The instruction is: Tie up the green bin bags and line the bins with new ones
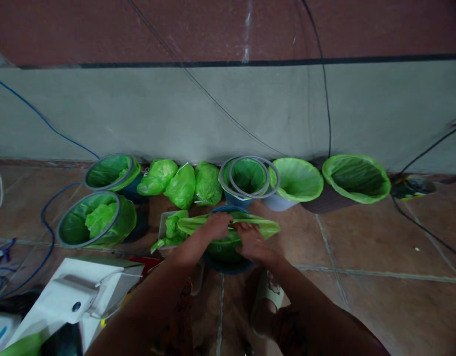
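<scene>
A small blue bin (228,267) stands on the tiled floor right in front of me, with a green plastic bag (265,228) spread over its mouth. My left hand (216,226) pinches the bag's edge at the far left of the rim, fingers closed on the plastic. My right hand (252,241) lies over the bag on the right side of the rim, fingers curled onto the plastic. Just left of the bin a small clear tray (163,223) holds folded green bags (173,225).
Along the grey wall stand several bins lined in green (355,180), two with grey ring rims (250,177), and three tied green bags (183,185). Two more lined bins (96,220) sit at left. A white device (75,294) and blue cables (46,232) lie front left.
</scene>
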A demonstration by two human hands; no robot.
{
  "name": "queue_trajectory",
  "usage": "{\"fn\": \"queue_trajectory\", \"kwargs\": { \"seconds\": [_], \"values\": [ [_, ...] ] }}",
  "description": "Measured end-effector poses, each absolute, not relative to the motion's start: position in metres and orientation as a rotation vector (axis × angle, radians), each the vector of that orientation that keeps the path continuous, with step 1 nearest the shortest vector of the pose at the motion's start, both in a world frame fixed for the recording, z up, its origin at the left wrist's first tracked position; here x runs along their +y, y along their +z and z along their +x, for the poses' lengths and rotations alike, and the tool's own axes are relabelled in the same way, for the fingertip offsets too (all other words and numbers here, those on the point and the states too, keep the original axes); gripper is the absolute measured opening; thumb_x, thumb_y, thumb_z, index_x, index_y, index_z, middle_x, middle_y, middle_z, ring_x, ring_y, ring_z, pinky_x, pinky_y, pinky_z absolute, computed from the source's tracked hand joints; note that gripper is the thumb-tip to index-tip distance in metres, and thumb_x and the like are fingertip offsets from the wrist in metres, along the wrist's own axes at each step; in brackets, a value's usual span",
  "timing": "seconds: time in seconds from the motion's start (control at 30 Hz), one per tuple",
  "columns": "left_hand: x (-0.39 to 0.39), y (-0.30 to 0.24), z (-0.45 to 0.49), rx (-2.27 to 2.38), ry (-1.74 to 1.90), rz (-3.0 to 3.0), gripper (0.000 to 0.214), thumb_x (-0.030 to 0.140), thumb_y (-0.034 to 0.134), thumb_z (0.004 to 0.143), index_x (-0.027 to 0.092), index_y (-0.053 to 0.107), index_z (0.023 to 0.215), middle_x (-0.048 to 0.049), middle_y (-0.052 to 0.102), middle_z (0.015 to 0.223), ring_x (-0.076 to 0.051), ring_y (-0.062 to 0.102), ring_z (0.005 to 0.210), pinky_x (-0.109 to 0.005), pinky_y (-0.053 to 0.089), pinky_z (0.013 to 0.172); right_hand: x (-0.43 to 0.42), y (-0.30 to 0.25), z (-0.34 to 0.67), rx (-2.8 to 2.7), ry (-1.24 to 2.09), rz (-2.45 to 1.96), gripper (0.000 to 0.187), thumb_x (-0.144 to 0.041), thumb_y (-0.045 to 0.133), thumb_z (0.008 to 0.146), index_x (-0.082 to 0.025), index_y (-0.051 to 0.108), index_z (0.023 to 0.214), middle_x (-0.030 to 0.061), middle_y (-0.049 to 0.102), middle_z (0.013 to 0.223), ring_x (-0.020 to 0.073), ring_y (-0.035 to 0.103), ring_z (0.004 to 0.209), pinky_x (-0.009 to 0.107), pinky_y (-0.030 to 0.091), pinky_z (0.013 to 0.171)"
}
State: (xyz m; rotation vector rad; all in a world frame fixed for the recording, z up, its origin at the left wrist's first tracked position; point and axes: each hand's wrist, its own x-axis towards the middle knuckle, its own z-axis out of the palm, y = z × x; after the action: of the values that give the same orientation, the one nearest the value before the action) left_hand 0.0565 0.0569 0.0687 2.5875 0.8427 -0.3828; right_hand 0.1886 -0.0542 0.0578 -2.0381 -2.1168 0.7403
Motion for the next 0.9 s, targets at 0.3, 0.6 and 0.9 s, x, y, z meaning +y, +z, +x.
{"fn": "queue_trajectory", "kwargs": {
  "seconds": [0.3, 0.6, 0.9],
  "values": [
    [0.034, 0.052, 0.029, 0.922, -0.589, 2.483, 0.103, 0.024, 0.077, 0.061, 0.015, 0.02, 0.146, -0.0192, 0.038, 0.147, -0.036, 0.038, 0.133, -0.053, 0.035, 0.105, -0.044, 0.027, 0.18, -2.081, 0.731, -2.253, 0.036, -0.013, 0.035, 0.09, -0.014, 0.065, 0.111, 0.0141, 0.067, 0.112, 0.0274, 0.051, 0.115, 0.05, 0.024, 0.107],
    [0.041, 0.049, 0.029, 0.921, -0.469, 2.468, 0.028, 0.015, 0.05, 0.083, 0.018, 0.064, 0.107, -0.0114, 0.069, 0.108, -0.027, 0.06, 0.107, -0.046, 0.037, 0.102, -0.04, 0.033, 0.191, -1.948, 0.739, -2.266, 0.026, -0.015, 0.048, 0.085, -0.017, 0.069, 0.1, 0.0107, 0.071, 0.097, 0.0224, 0.062, 0.098, 0.037, 0.038, 0.094],
    [0.048, 0.064, 0.039, 0.958, -0.325, 2.295, 0.027, 0.016, 0.043, 0.087, 0.017, 0.07, 0.091, -0.0075, 0.072, 0.089, -0.018, 0.064, 0.083, -0.028, 0.049, 0.078, -0.038, 0.064, 0.202, -1.81, 0.612, -2.264, 0.027, -0.02, 0.052, 0.084, -0.016, 0.065, 0.108, 0.0113, 0.065, 0.11, 0.0246, 0.056, 0.106, 0.036, 0.039, 0.094]
  ]
}}
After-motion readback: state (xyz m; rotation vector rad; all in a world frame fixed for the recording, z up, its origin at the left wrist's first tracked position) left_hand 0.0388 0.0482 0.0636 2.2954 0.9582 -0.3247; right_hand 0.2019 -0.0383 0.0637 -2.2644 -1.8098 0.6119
